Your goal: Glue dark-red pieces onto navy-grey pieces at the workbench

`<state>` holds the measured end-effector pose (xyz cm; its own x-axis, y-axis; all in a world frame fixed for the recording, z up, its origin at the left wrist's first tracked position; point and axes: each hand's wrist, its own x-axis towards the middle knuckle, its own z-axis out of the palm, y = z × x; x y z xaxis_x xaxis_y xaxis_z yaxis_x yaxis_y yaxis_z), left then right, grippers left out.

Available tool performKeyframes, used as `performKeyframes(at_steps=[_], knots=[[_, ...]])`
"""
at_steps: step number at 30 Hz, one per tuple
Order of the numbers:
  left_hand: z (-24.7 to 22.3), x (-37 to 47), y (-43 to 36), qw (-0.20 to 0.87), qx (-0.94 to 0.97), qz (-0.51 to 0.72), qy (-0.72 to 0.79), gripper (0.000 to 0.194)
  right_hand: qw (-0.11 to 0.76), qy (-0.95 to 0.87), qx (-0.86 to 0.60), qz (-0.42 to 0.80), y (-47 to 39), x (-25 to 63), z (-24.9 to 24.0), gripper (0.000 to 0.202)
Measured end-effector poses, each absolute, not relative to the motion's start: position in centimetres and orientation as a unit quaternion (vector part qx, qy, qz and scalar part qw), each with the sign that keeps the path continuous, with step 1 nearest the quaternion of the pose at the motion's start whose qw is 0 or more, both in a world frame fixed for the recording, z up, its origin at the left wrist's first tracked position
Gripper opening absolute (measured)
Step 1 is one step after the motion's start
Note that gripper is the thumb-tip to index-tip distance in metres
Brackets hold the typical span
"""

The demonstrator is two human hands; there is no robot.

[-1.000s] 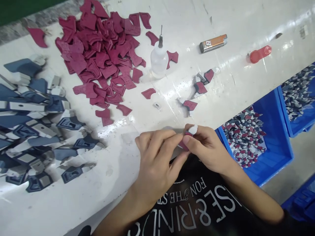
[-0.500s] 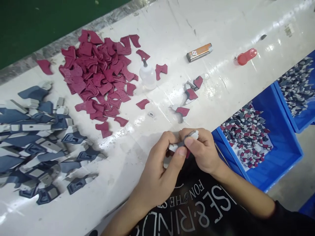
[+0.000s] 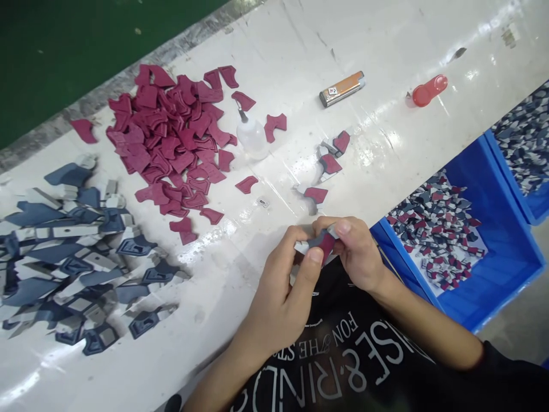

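Left hand (image 3: 283,300) and right hand (image 3: 361,260) pinch a gray-maroon piece (image 3: 326,244) at a scuffed white table (image 3: 291,74); a blue bin (image 3: 497,206) alongside.

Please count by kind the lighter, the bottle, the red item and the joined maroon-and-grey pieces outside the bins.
Slim orange lighter: 1
Translucent round needle-tipped bottle: 1
Red round-ended plastic item: 1
Angular maroon-and-grey pieces, lying: 3
Held piece, same kind: 1
Total: 7

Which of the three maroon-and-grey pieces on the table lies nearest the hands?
The lone piece, lowest in view; the other two pieces lie close together, farther off.
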<state>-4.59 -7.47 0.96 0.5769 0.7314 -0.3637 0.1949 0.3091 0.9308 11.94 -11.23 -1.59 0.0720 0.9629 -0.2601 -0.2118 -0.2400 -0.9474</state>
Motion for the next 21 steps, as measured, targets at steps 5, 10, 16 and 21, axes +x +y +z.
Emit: performKeyframes(at_steps=[5,10,16,21], knots=[[0.9,-4.2,-7.8,0.717,0.522,0.188,0.421,0.028,0.530,-0.418,-0.492,0.550,-10.6,12.1,-1.4,0.048],[0.6,-3.9,-7.6,0.752,0.474,0.189,0.417,0.023,0.537,-0.413,-0.513,0.527,-10.7,12.0,-1.4,0.048],[0.9,-3.8,-7.5,0.736,0.492,0.204,0.418,0.022,0.526,-0.412,-0.531,0.521,-10.7,12.0,-1.8,0.045],[0.6,-3.2,-7.2,0.739,0.481,0.191,0.432,0.027,0.488,-0.435,-0.545,0.525,-10.2,13.0,-1.2,0.044]])
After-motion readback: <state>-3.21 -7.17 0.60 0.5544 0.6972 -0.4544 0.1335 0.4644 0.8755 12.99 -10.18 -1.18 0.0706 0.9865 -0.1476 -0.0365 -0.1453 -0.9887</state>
